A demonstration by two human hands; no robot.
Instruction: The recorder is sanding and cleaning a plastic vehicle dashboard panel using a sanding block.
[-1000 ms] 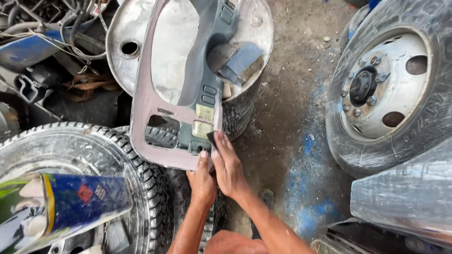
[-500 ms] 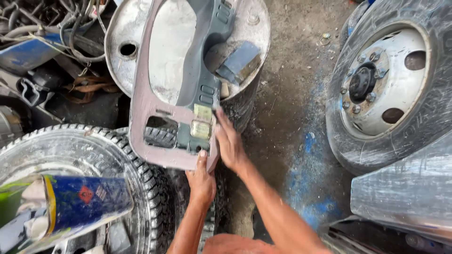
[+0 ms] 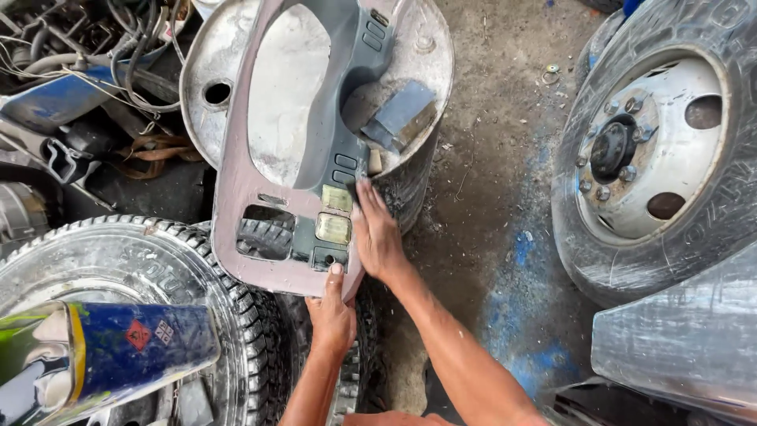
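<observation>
left hand (image 3: 331, 312) grips panel (image 3: 236, 197) edge | right hand (image 3: 378, 237) flat on it

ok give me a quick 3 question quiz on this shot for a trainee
1. True or false: the left hand grips the bottom edge of the dashboard bezel panel.
2. Where does the right hand rest? A) on the truck wheel B) flat on the panel's right edge, beside the square switches C) on the spray can
3. What does the panel's upper part lie on?

Key: 1 true; 2 B; 3 the top of a metal drum.
</observation>
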